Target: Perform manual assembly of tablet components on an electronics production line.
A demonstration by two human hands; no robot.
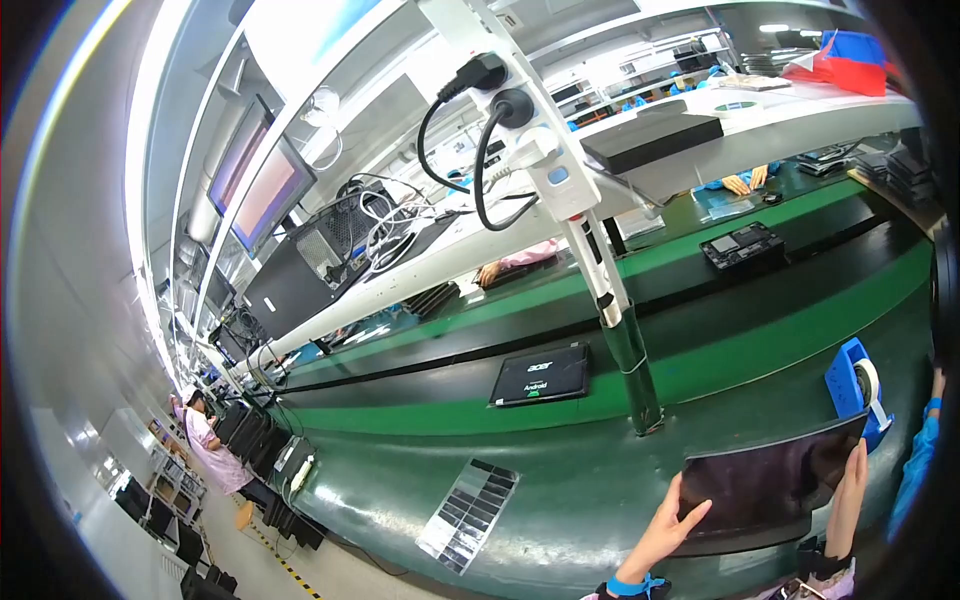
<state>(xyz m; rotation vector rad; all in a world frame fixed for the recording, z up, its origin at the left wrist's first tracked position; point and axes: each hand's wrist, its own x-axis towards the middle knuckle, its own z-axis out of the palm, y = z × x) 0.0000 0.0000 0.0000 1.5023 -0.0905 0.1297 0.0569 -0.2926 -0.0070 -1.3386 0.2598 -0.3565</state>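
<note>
Between my two hands is a dark glossy tablet screen (765, 485), tilted over the green bench at the lower right. My left hand (660, 528) grips its left edge, with the thumb on the front and a blue band at the wrist. The fingers of my right hand (850, 482) close on the right edge. Under the screen a second dark layer shows along the lower side; I cannot tell whether it is joined. Right behind the screen stands a blue tape dispenser (856, 388) with a roll in it.
A closed black tablet (541, 375) and an opened tablet (742, 246) lie on the conveyor beyond. A sheet of dark strips (470, 515) rests to my left. A post carries a power strip (545, 140). Co-workers' hands (745, 182) work opposite; a blue sleeve (915, 465) is at right.
</note>
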